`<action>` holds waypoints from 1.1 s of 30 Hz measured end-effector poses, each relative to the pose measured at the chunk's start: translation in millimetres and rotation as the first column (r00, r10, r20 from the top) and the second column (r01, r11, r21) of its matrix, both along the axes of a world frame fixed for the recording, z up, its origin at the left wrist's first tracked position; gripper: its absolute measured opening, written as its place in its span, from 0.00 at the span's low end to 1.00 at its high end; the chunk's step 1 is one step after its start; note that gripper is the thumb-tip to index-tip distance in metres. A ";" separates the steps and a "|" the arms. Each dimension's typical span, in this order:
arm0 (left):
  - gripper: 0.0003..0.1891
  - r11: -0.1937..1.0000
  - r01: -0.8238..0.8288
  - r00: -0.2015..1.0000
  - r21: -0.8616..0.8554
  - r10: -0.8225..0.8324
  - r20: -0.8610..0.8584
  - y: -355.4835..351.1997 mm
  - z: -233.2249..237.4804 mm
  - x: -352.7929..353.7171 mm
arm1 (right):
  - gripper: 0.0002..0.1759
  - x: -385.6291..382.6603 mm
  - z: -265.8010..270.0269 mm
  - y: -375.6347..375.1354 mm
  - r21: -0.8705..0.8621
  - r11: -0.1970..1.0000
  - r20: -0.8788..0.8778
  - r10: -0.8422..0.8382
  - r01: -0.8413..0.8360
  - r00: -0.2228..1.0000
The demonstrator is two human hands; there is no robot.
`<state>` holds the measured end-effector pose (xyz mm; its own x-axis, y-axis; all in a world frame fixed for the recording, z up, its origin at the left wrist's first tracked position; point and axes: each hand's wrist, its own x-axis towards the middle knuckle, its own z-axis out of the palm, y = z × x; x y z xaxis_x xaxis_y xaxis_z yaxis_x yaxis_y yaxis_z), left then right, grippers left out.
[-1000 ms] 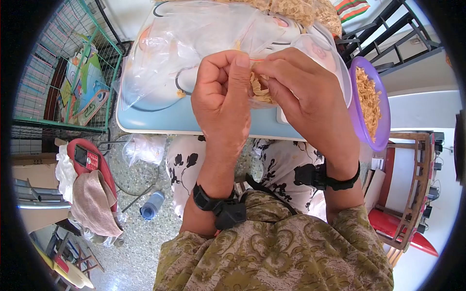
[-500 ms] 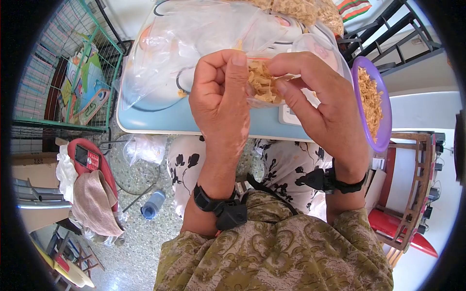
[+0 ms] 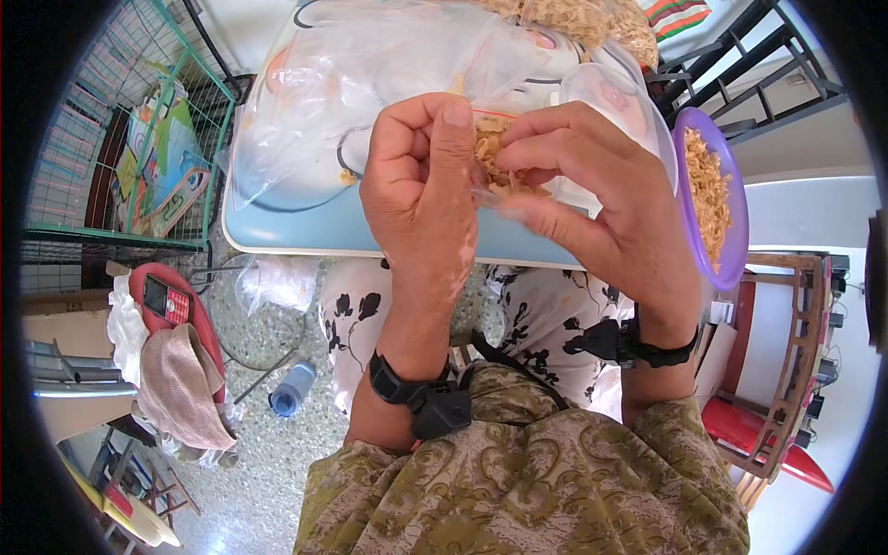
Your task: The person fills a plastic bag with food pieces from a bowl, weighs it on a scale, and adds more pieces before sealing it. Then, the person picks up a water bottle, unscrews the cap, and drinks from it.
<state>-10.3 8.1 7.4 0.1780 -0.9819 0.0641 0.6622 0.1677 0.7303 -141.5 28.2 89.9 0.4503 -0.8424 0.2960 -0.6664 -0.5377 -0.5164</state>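
A small clear zip bag (image 3: 488, 136) with a red strip along its top edge is filled with dried yellowish shreds (image 3: 485, 153). My left hand (image 3: 421, 171) is closed on the bag's left side, thumb on top. On the other side is my right hand (image 3: 601, 185), its curled fingers against the shreds and its thumb at the lower edge; the bag lies between them. Part of the bag is hidden by the fingers. Behind the hands, clear plastic bags (image 3: 342, 102) spread over the patterned table (image 3: 296, 227).
A purple basin (image 3: 737, 222) of the same shreds stands at the right. Large bags of shreds (image 3: 573, 23) lie at the table's back edge. On the left are a green wire cage (image 3: 199, 148) and a red stool (image 3: 217, 342) bearing a phone (image 3: 166, 301) and towel (image 3: 180, 384). A blue bottle (image 3: 292, 388) is on the floor.
My right thumb has moved down and left to the bag's lower edge, and the right fingers have curled further over the shreds. The left hand keeps its hold, almost unmoved.
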 end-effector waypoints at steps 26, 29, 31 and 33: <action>0.09 1.000 0.019 0.999 -0.019 -0.018 0.046 0.2 0.7 -3.1 | 0.08 7.2 -19.4 -11.0 -0.201 0.975 -0.069 -0.115 0.099 0.991; 0.10 1.000 0.015 0.999 -0.010 -0.014 0.037 0.2 0.7 -1.6 | 0.08 4.6 -14.4 -9.3 -0.223 0.974 -0.064 -0.054 0.039 0.996; 0.10 1.000 0.018 0.999 0.000 -0.018 0.027 0.0 0.6 -1.2 | 0.09 3.4 -8.3 -6.1 -0.233 0.972 -0.046 -0.031 0.020 0.998; 0.10 1.000 0.011 1.000 0.023 -0.012 0.027 0.0 2.4 -1.5 | 0.08 0.1 -2.0 -6.0 -0.286 0.958 -0.062 -0.044 0.025 0.997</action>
